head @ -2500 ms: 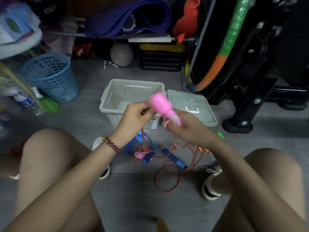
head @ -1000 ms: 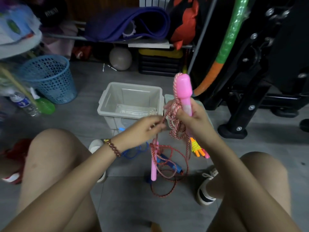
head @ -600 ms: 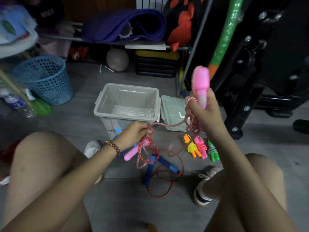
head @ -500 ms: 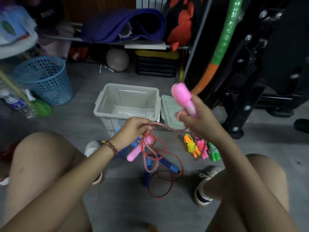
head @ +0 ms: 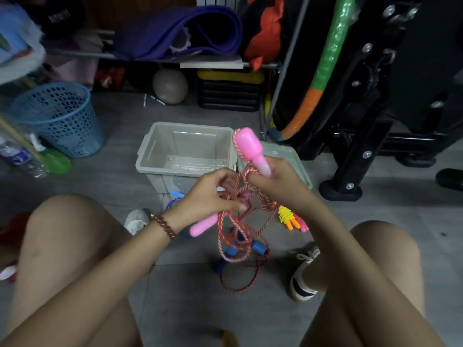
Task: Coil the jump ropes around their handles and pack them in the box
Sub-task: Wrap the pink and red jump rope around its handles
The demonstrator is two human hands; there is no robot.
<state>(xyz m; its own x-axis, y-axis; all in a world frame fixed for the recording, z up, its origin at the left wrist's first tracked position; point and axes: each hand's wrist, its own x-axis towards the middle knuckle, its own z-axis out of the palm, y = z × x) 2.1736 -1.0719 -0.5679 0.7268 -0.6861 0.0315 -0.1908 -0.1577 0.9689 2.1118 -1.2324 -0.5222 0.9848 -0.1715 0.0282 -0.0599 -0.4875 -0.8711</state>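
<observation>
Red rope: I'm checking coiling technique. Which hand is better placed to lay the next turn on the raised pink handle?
Left. The right hand grips the pink handle upright; the left hand pinches the rope beside it, likely free to wind.

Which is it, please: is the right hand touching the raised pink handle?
Touching. The head view shows the right hand gripping the pink handle at its lower end.

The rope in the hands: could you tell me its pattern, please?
The rope is a red-and-white braid; head view.
</observation>
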